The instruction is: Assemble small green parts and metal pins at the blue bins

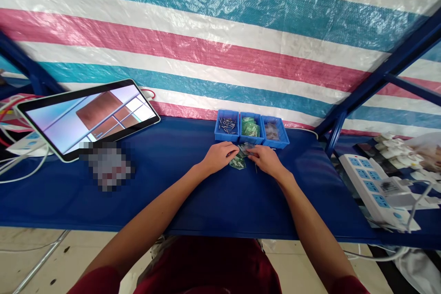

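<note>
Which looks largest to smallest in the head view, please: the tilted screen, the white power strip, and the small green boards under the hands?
1. Tilted screen
2. White power strip, though nearer, so unsure
3. Small green boards

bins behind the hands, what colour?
Blue, all three small bins, a row on the blue table. Head view shows it.

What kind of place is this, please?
Probably a makeshift small-parts assembly bench. Three blue bins of tiny parts stand on a blue table, a striped tarp serves as the wall, and both hands work on small green boards.
</note>
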Motion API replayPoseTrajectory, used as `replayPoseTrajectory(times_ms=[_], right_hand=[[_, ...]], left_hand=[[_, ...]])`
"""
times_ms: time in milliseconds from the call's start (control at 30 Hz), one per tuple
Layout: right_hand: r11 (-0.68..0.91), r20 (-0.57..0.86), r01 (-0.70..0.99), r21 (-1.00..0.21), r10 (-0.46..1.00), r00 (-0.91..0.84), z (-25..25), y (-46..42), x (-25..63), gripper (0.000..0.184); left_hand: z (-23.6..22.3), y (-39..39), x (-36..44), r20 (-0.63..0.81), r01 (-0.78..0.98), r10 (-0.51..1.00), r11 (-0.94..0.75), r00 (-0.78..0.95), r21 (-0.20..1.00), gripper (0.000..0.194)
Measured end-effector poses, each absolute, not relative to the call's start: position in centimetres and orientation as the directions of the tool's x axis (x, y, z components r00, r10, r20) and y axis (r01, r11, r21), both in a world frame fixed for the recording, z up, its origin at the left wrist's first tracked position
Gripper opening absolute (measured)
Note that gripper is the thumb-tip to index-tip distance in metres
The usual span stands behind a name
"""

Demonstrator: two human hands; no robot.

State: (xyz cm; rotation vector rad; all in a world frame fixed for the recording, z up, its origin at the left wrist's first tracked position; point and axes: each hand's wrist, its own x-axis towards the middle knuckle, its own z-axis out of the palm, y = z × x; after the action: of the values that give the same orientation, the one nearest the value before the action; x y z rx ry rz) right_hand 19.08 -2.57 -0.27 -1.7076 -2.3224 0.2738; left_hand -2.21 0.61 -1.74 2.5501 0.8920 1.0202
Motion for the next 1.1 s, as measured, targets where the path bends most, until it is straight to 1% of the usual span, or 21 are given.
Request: replayPoseTrajectory(times_ms=[100,167,233,300,333,400,433,500,567,633,700,767,800,867,933,1000,1033,1100], right_hand=[[0.314,0.136,0.894,-0.321,0.949,-0.284,-0.3,-2.5,19.4,0.024],[0.311,0.209,0.878,-0.364,0.946,-0.248,-0.3,-2.5,19.5,0.027],[0.324,0.311,0.830,-0.454,0.931,-0.194,-0.2,-2.6,19.3,0.028],[0.348,0.386,0.727,-0.592,0.914,-0.123,0.1,-2.8,19.0,0.029],[0.346,0.387,0.655,-0.672,0.918,-0.089,0.3,-2.9,18.8,0.029],[0.299,0.316,0.489,-0.819,0.947,-0.050,0.5,-3.1,18.2,0.030],[0.263,0.267,0.412,-0.872,0.962,-0.050,0.6,-3.2,18.0,0.032],[0.200,0.188,0.299,-0.933,0.980,-0.071,0.7,-3.3,17.7,0.034],[0.175,0.159,0.259,-0.950,0.984,-0.079,0.8,-3.4,17.5,0.035],[0.196,0.186,0.283,-0.939,0.981,-0.063,0.8,-3.5,17.5,0.035],[0.294,0.288,0.349,-0.890,0.955,-0.071,0.8,-3.6,17.7,0.041],[0.436,0.411,0.423,-0.794,0.899,-0.153,0.8,-3.8,17.7,0.050],[0.497,0.456,0.456,-0.738,0.866,-0.206,0.8,-3.9,17.7,0.050],[0.564,0.506,0.512,-0.648,0.821,-0.264,0.7,-4.0,17.5,0.038],[0.562,0.526,0.553,-0.615,0.815,-0.243,0.6,-4.0,17.4,0.026],[0.520,0.522,0.561,-0.644,0.835,-0.175,0.5,-3.8,17.5,0.025],[0.488,0.506,0.544,-0.682,0.853,-0.131,0.5,-3.6,17.6,0.026],[0.392,0.437,0.466,-0.793,0.899,-0.014,0.4,-3.1,18.3,0.027]], left_hand=[[-1.8,0.5,-2.2,0.541,0.450,0.646,-0.763,0.539,0.463,0.023],[-1.7,0.4,-2.1,0.541,0.436,0.671,-0.741,0.507,0.510,0.023],[-1.4,0.2,-1.8,0.526,0.404,0.716,-0.696,0.459,0.594,0.023],[-1.0,-0.1,-1.4,0.480,0.340,0.772,-0.622,0.416,0.706,0.026],[-0.9,-0.2,-1.3,0.448,0.297,0.799,-0.576,0.401,0.762,0.030],[-0.8,-0.3,-1.0,0.382,0.204,0.842,-0.479,0.380,0.854,0.039],[-0.9,-0.3,-0.9,0.354,0.158,0.859,-0.433,0.371,0.887,0.040],[-1.0,-0.1,-0.8,0.305,0.063,0.884,-0.348,0.355,0.935,0.034],[-1.1,0.1,-0.8,0.270,-0.020,0.900,-0.281,0.343,0.960,0.029],[-1.1,0.3,-0.9,0.242,-0.074,0.917,-0.230,0.317,0.970,0.026],[-0.9,0.5,-1.0,0.204,-0.117,0.938,-0.178,0.279,0.977,0.024],[-0.7,0.6,-1.0,0.140,-0.176,0.954,-0.095,0.264,0.980,0.024],[-0.6,0.6,-1.1,0.098,-0.203,0.956,-0.042,0.276,0.978,0.024],[-0.6,0.6,-1.1,0.010,-0.217,0.943,0.066,0.331,0.974,0.027],[-0.6,0.7,-1.2,-0.050,-0.173,0.926,0.122,0.373,0.977,0.032],[-0.6,0.7,-1.4,-0.051,-0.096,0.933,0.091,0.357,0.991,0.038],[-0.6,0.7,-1.4,-0.021,-0.047,0.943,0.039,0.331,0.998,0.041],[-0.5,0.7,-1.7,0.087,0.080,0.953,-0.115,0.289,0.990,0.043]])
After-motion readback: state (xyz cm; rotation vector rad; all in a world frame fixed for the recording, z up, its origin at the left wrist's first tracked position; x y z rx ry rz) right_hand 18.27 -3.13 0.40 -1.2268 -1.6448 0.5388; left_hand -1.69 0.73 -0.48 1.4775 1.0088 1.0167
